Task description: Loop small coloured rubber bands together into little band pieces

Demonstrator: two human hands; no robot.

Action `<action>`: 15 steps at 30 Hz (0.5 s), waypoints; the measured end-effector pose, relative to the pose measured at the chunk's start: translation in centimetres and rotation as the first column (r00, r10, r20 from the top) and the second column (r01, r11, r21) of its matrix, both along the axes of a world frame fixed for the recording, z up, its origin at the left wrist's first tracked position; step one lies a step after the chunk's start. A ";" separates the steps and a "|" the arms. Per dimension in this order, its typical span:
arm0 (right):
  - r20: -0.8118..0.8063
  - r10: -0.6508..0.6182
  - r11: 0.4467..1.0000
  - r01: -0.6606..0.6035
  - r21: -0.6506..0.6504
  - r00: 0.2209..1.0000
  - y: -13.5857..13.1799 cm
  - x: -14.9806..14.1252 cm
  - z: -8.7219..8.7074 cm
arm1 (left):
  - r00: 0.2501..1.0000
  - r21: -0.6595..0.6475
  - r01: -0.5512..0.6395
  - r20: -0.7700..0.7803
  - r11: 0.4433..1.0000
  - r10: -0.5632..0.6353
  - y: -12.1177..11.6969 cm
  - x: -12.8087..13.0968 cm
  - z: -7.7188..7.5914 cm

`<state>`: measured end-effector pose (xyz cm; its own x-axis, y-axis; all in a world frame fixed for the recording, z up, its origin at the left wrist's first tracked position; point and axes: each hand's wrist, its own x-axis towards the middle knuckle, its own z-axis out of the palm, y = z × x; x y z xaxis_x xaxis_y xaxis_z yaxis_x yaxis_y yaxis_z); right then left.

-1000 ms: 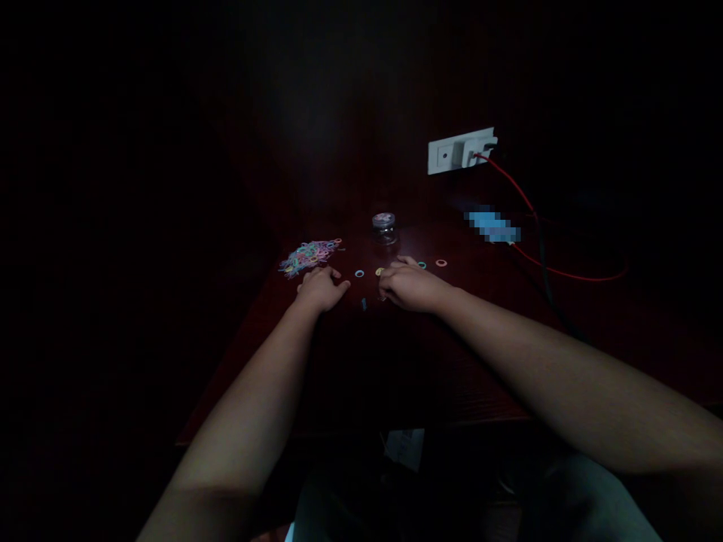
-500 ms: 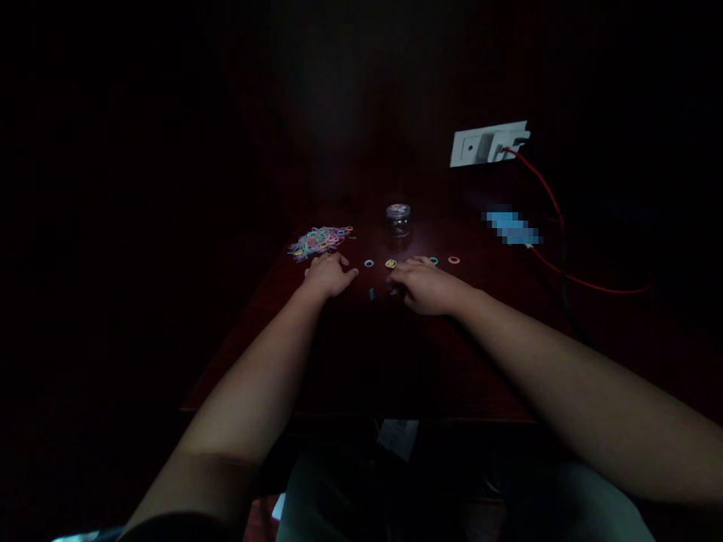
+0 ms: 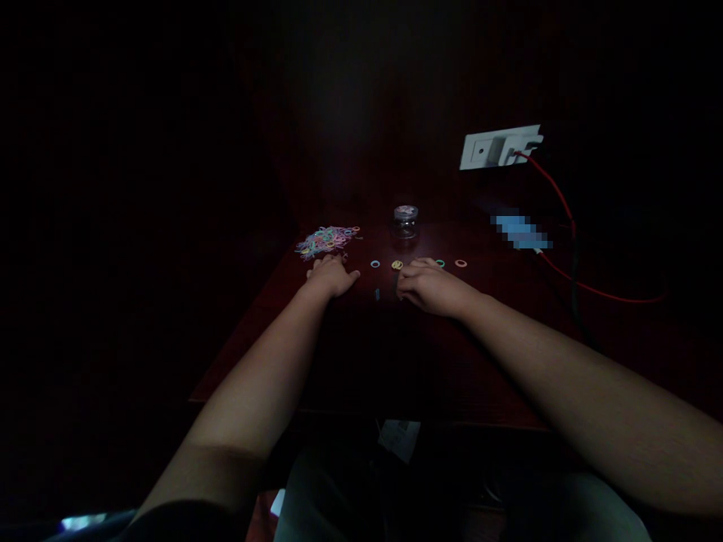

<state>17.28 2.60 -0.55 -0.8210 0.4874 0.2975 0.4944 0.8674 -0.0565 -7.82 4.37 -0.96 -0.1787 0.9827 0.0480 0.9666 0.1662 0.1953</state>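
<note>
Resting palm-down on the dark red table (image 3: 350, 361), my L hand (image 3: 332, 276) has its thumb out to the side, fingertips at the near edge of a multicolored pile of small elastic bands (image 3: 326, 241). L grip is open & loose, w/ nothing visibly held; can't tell if the tips touch any bands.

My R hand (image 3: 428, 287) is also low over the table, fingers bent & pointing down. R grip is partly curled; can't tell if there's anything btwn the fingertips, too dark & small.

Loose bands lie in a rough row L to R: a light blue band (image 3: 375, 264) btwn my hands, yellow bands (image 3: 397, 266) just beside my R fingers, a green band (image 3: 440, 263) partly hidden behind my R hand, then an orange-pink band (image 3: 462, 263) at the R end. A small blue-green piece (image 3: 377, 294) sits nearer me, below the light blue one, btwn both hands; can't ID it.

Clear jar w/ a lid (image 3: 405, 222) stands upright behind the row, R of the pile. Farther R: a blurred blue item (image 3: 520, 232) w/ a red cable (image 3: 556, 188) near it; a red cable also runs from the white plug (image 3: 511, 149) in the wall socket (image 3: 473, 152).
</note>
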 end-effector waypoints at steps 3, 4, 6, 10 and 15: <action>-0.034 0.016 1.000 -0.017 -0.025 0.999 -0.1 0.5 0.1 | 1.000 -0.014 -0.008 0.012 1.000 0.008 -0.1 0.0 0.0; -0.051 0.015 0.999 -0.016 -0.030 0.999 -0.2 0.7 0.2 | 1.000 -0.016 -0.010 0.017 1.000 0.011 -0.1 -0.1 0.0; -0.083 -0.008 0.999 0.005 -0.036 0.997 -0.1 1.2 0.3 | 1.000 -0.014 -0.010 0.022 1.000 0.010 -0.2 -0.1 0.0; -0.117 -0.066 0.997 0.063 -0.033 0.991 0.2 2.1 0.5 | 1.000 0.001 0.019 0.016 1.000 -0.019 -0.2 -0.2 -0.1; -0.143 -0.100 0.995 0.096 -0.036 0.985 0.5 2.6 0.5 | 0.999 0.026 0.027 0.033 0.999 -0.028 0.0 -0.7 -0.2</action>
<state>19.89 3.06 -0.01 -0.7184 0.5734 0.3938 0.5618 0.8121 -0.1578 -8.47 4.36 -1.11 -0.1534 0.9858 0.0678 0.9637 0.1341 0.2309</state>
